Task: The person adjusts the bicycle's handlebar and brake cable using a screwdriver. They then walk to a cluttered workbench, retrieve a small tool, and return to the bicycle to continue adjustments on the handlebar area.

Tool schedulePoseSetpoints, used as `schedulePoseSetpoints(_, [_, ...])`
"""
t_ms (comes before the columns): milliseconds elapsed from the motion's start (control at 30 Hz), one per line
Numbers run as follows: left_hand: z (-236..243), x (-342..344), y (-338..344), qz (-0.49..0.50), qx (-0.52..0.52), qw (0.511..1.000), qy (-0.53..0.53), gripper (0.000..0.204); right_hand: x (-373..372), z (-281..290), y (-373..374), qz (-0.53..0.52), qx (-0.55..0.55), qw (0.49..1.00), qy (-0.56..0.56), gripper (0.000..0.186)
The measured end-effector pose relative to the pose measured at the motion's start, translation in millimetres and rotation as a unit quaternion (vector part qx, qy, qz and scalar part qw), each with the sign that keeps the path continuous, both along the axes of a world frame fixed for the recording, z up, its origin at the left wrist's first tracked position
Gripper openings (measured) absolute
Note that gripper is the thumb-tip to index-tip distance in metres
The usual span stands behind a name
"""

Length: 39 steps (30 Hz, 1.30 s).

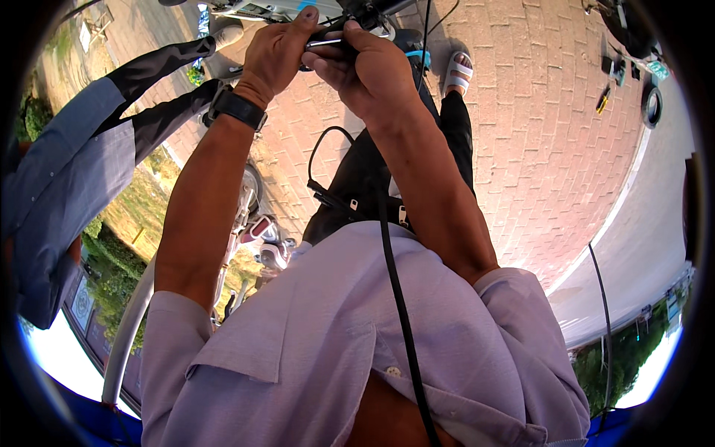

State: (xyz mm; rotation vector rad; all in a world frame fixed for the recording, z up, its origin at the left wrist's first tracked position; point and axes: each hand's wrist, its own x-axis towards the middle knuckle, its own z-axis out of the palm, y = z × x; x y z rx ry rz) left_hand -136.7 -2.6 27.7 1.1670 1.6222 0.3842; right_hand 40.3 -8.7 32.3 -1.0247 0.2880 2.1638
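Observation:
At the top middle of the head view, my two hands meet at a dark part of a two-wheeler point(363, 12). My left hand point(274, 61), with a black watch on its wrist, is closed, its thumb pointing up and away from me. Between the hands lies a slim shiny metal piece point(325, 43); its exact kind is hard to make out. My right hand point(376, 71) is closed round its right end, thumb on top and fingers curled underneath. My left fingertips are hidden behind the hand, so what they grip does not show.
Another person in a grey shirt point(67, 182) stands at the left. A white sandal point(459, 73) is on the brick paving point(536, 127). Hand tools point(604, 100) and a small tyre point(652, 105) lie at the far right. A black cable point(395, 276) hangs before my shirt.

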Motion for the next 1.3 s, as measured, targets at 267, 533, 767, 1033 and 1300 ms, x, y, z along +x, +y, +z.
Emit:
schedulePoseSetpoints(267, [-13,-1,1,-0.016,0.013,0.998,0.058,0.071,5,-9,-5,0.021,0.026,0.999,0.008,0.032])
schedulePoseSetpoints(533, [-15,-3,2,-0.022,-0.02,0.995,0.098,0.055,11,-13,-10,0.099,0.047,0.989,-0.099,0.026])
schedulePoseSetpoints(767, [-3,4,2,-0.023,0.011,0.994,0.108,0.08,21,1,-9,0.047,0.046,0.998,0.025,0.028])
schedulePoseSetpoints(1033, [-7,2,-16,0.059,0.101,0.992,0.046,0.061,133,-4,-14,0.153,0.033,0.96,-0.234,0.031])
schedulePoseSetpoints(1300, [1,1,-20,0.219,0.201,0.954,-0.033,0.034,301,-1,-16,0.212,0.015,0.843,-0.493,0.024])
